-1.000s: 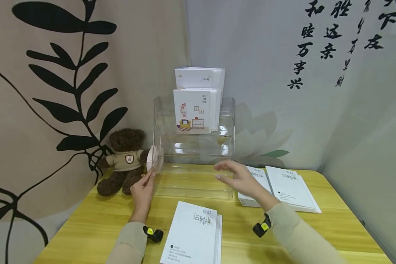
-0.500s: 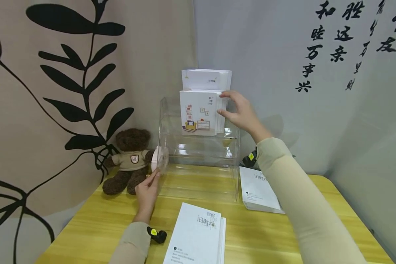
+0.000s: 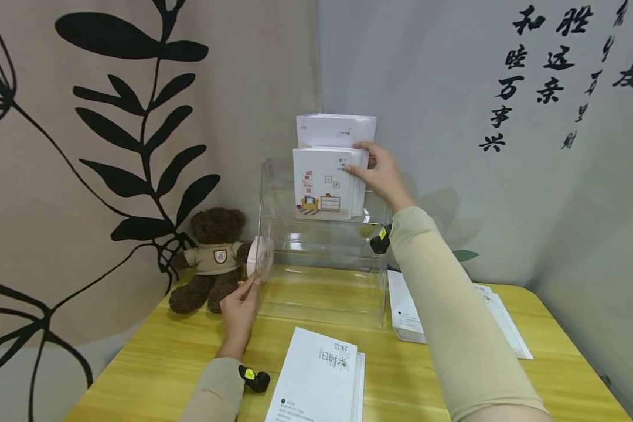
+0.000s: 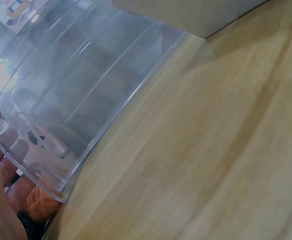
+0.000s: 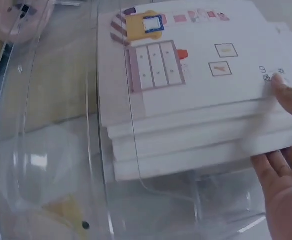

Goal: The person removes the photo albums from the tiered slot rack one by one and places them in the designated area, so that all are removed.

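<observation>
In the head view a clear acrylic display rack [image 3: 324,246] stands on the table. Its upper tier bears a stack of white picture-cover books [image 3: 316,176], with taller white books [image 3: 322,130] behind. My right hand [image 3: 382,176] grips the front stack by its right edge; in the right wrist view the thumb presses on the top cover [image 5: 211,95] and fingers curl behind the stack. My left hand [image 3: 240,313] holds the rack's lower left side; in the left wrist view its fingers lie behind the clear panel [image 4: 106,75].
White books [image 3: 316,375] lie at the table's front, and more white books [image 3: 405,313] lie right of the rack, partly behind my sleeve. A brown teddy bear [image 3: 216,258] and a round pale pink object [image 3: 254,256] are left of the rack.
My right hand has risen from beside the rack's lower part to the upper tier and taken hold of the front books' right edge. The left hand keeps its hold on the rack.
</observation>
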A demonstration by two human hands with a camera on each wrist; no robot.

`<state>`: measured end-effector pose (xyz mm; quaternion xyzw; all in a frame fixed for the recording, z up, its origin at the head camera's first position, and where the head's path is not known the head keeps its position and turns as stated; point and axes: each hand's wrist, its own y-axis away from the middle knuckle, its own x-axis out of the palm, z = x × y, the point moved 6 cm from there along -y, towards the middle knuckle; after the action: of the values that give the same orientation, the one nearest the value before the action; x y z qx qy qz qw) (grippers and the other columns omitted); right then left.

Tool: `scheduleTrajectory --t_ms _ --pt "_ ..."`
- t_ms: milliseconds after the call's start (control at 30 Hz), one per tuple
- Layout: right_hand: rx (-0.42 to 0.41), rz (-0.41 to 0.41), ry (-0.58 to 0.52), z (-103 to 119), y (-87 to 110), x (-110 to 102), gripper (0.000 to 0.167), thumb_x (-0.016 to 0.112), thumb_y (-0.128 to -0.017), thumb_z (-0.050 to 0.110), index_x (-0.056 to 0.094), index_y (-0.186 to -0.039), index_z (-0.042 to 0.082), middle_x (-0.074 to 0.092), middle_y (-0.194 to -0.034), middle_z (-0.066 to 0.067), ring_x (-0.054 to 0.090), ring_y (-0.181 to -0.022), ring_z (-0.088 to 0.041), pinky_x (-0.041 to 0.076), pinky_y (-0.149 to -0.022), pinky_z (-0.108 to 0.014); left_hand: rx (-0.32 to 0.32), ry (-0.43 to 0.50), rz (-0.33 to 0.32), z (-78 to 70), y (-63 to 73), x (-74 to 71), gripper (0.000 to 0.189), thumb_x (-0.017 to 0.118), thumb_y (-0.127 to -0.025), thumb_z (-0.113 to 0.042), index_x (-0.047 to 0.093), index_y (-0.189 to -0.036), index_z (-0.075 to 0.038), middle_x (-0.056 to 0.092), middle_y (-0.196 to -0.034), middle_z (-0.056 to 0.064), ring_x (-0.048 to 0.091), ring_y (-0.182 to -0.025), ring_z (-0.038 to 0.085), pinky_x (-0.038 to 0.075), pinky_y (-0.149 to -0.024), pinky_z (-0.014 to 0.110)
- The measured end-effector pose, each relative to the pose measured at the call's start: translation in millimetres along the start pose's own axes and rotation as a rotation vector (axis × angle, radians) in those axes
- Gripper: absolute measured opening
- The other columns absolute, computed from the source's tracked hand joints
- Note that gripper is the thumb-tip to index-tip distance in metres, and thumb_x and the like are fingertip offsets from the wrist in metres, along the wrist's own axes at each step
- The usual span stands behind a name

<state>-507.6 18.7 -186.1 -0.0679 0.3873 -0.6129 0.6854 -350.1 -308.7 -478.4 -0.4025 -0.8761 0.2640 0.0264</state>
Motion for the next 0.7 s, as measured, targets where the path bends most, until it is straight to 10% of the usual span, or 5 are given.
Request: scheduleTrajectory --t_ms 267,467,700 --pt "0.045 0.004 -0.078 -7 2.4 18 0.058 0.081 -0.088 0.026 0.057 -0.139 0.033 0.063 -0.122 -0.007 0.067 -0.098 -0.025 0.058 -0.078 -0.04 -0.02 -0.013 0.006 -0.3 -1.0 -0.9 0.026 0.072 -0.094 -0.041 0.075 -0.119 -0.034 0.074 -0.112 -0.008 0.073 -0.093 0.015 0.058 -0.077 0.033" --pt "0.006 0.003 -0.237 -16 5.3 24 0.056 0.083 -0.086 0.021 0.061 -0.137 0.033 0.068 -0.118 -0.007 0.07 -0.095 -0.027 0.059 -0.078 -0.042 -0.005 -0.009 0.006 -2.0 -0.3 1.1 0.025 0.073 -0.094 -0.037 0.076 -0.118 -0.032 0.074 -0.112 -0.007 0.073 -0.093 0.016 0.058 -0.075 0.03" --pt "-0.051 -0.085 -0.159 -11 9.9 29 0.046 0.085 -0.084 0.022 0.066 -0.126 0.027 0.071 -0.113 -0.002 0.07 -0.092 -0.021 0.059 -0.074 -0.038 0.015 -0.013 -0.023 -1.1 0.3 -3.1 0.026 0.073 -0.094 -0.038 0.076 -0.118 -0.03 0.075 -0.108 -0.005 0.074 -0.087 0.017 0.053 -0.069 0.016"
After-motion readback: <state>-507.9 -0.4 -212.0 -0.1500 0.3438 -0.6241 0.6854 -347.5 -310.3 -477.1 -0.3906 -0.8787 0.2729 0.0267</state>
